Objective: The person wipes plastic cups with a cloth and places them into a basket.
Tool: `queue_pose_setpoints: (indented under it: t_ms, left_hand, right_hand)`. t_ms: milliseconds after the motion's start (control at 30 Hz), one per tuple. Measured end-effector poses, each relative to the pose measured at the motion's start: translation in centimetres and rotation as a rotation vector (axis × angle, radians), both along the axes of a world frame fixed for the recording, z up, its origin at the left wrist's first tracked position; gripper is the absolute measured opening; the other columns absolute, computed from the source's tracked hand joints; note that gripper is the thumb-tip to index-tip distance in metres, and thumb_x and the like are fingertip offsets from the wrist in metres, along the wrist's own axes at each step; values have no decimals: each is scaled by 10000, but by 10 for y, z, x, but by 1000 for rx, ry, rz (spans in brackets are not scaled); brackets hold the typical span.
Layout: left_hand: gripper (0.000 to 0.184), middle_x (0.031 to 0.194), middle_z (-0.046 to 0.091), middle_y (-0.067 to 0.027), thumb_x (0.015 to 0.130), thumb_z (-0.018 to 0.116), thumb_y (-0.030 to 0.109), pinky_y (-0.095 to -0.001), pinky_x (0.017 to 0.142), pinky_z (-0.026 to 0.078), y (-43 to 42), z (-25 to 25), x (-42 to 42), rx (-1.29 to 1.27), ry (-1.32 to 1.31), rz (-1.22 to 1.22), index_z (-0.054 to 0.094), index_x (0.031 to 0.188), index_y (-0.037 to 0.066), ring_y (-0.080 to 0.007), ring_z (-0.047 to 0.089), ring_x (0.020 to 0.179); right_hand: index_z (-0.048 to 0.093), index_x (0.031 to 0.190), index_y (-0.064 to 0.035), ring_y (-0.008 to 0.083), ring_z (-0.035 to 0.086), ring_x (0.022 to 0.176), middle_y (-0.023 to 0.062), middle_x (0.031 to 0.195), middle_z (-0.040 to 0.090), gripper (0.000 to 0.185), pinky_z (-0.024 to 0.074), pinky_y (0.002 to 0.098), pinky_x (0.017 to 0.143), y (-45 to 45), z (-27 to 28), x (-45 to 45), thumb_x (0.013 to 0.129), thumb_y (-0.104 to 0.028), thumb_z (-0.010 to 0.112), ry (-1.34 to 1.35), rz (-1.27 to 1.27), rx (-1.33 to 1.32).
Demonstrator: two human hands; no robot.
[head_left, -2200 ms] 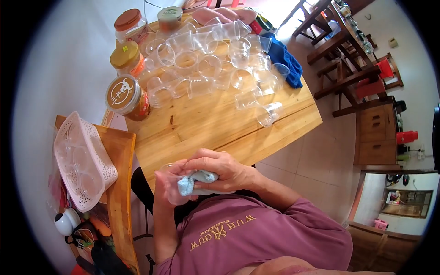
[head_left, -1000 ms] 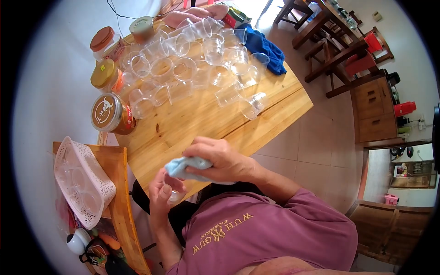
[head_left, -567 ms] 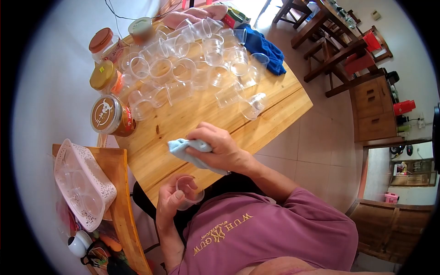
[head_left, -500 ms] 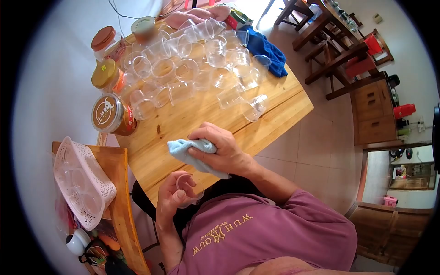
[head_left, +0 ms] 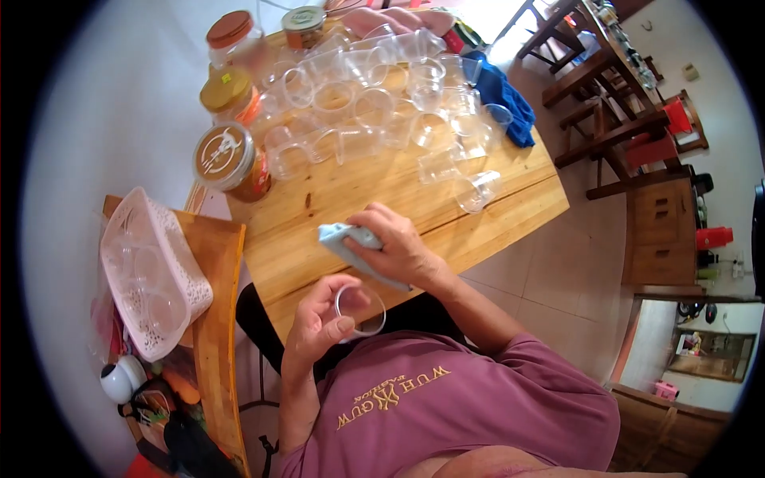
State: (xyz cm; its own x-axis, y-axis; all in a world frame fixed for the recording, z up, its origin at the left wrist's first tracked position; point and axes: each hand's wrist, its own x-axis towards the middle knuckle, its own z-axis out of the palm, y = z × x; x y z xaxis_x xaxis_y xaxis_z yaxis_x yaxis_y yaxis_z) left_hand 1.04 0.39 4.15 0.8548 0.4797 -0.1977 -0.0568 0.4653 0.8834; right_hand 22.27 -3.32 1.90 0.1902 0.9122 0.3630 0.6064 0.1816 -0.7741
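Note:
My left hand [head_left: 319, 319] is closed around a clear plastic cup [head_left: 371, 317], whose round mouth faces up toward me near the table's front edge. Just above and to the right, my right hand [head_left: 394, 245] grips a folded light-blue cloth [head_left: 351, 243], which is apart from the cup. Beyond both hands, several clear plastic cups [head_left: 358, 143] stand and lie in a crowded group on the wooden table [head_left: 358, 187]. One cup [head_left: 476, 191] lies on its side at the group's near right.
Lidded jars [head_left: 231, 159] line the table's left side. A dark-blue cloth [head_left: 510, 99] lies at the right edge, and pink cloth [head_left: 398, 22] at the back. On a lower wooden shelf to my left stands a pink basket [head_left: 199, 287] holding clear cups.
My left hand has turned the cup so its mouth shows more fully. The right hand keeps the cloth and sits slightly farther right in view. The whole scene has shifted as my head moved.

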Motion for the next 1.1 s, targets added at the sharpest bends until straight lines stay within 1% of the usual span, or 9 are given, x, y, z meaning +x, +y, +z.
queue_pose_setpoints:
  t_ms: [67,233,433,567,633,733,933,967,1100]
  left_hand:
    - [861,1157,604,-105,803,775,513,-332,1009,425,5,-5,-2,57,-84,104,423,1377,-24,-181,572,1106]
    - [1003,1162,576,-94,771,824,486,-340,1022,426,19,-20,-10,69,-160,413,300,1464,-15,-192,562,1119]
    - [774,1278,513,-97,831,800,216,-445,1162,293,18,-53,-16,309,-163,664,376,1445,8,-229,479,1261]
    - [827,1385,468,-123,827,816,219,-449,1175,259,4,-53,-16,328,-84,693,330,1464,13,-252,434,1333]
    - [860,1432,433,-144,823,820,260,-449,1176,253,4,-53,-19,536,-1,657,312,1475,24,-268,414,1358]
    - [897,1409,444,-148,733,873,215,-408,1101,379,6,-50,-24,658,71,672,364,1448,30,-300,438,1327]
    - [971,1365,477,-224,692,891,324,-414,1082,395,15,-38,-28,984,267,565,363,1436,-11,-366,482,1282]
    - [914,1436,436,-176,727,875,298,-382,1068,414,13,-32,-25,992,322,543,380,1437,3,-301,496,1289]
    - [837,1303,551,-209,751,853,224,-392,1005,473,12,-31,-17,1016,369,574,392,1411,-7,-332,590,1176]
  right_hand:
    - [636,1009,-31,332,635,758,146,877,604,234,517,395,649,3,-8,3,835,-144,746,12,-67,6]
    - [642,1034,-22,280,629,784,135,876,616,244,511,359,700,6,-18,8,838,-122,748,24,-55,-54]
    - [646,1047,-14,267,641,819,146,913,647,265,515,349,733,6,-21,2,837,-135,753,93,-99,-125]
    - [653,1058,-7,218,627,837,127,928,656,271,510,329,760,4,-21,-2,846,-145,751,181,-143,-194]
    - [647,1064,5,204,619,856,117,948,661,280,508,320,775,4,-17,-3,855,-154,745,202,-170,-236]
    - [648,1078,2,191,614,862,107,950,662,283,506,315,779,3,-19,-2,861,-157,740,220,-177,-244]
    - [649,1089,-4,145,590,856,82,932,652,268,500,296,773,3,-15,-6,876,-148,726,234,-199,-265]
    - [649,1089,-6,137,585,853,76,925,648,266,498,291,768,3,-14,-7,880,-152,724,216,-212,-273]
    - [652,1092,-14,118,571,853,54,915,640,251,491,274,760,4,-24,-1,899,-163,711,261,-215,-253]
